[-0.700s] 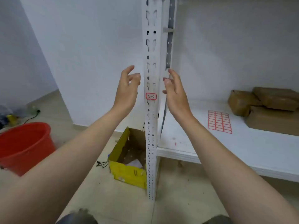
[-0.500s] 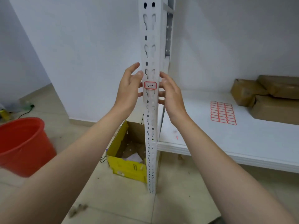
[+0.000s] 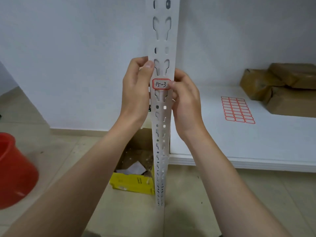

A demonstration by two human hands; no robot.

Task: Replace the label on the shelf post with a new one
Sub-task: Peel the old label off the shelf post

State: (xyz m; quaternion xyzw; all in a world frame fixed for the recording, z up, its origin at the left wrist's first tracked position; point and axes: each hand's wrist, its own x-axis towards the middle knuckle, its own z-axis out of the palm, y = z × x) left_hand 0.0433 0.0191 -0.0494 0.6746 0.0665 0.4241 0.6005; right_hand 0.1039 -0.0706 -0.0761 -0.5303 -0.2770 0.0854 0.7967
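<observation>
The white perforated shelf post [image 3: 162, 127] stands upright in the middle. A red-bordered label [image 3: 160, 84] with "15-3" written on it is stuck flat on the post's front. My left hand [image 3: 135, 89] grips the post's left edge beside and just above the label, with the thumb on the front face. My right hand [image 3: 185, 101] wraps the post's right edge, its thumb tip pressing on the label's right end and its fingers hidden behind the post. A sheet of blank red-bordered labels [image 3: 237, 109] lies on the white shelf board [image 3: 256, 151] to the right.
Brown wrapped packages [image 3: 282, 88] are stacked at the back right of the shelf board. A yellow cardboard box [image 3: 133, 183] with paper scraps sits on the floor behind the post's foot. A red bucket [image 3: 13, 170] stands on the floor at far left. A white wall is behind.
Both hands have closed in from either side and now grip the post at the label. The view has moved closer and tilted down.
</observation>
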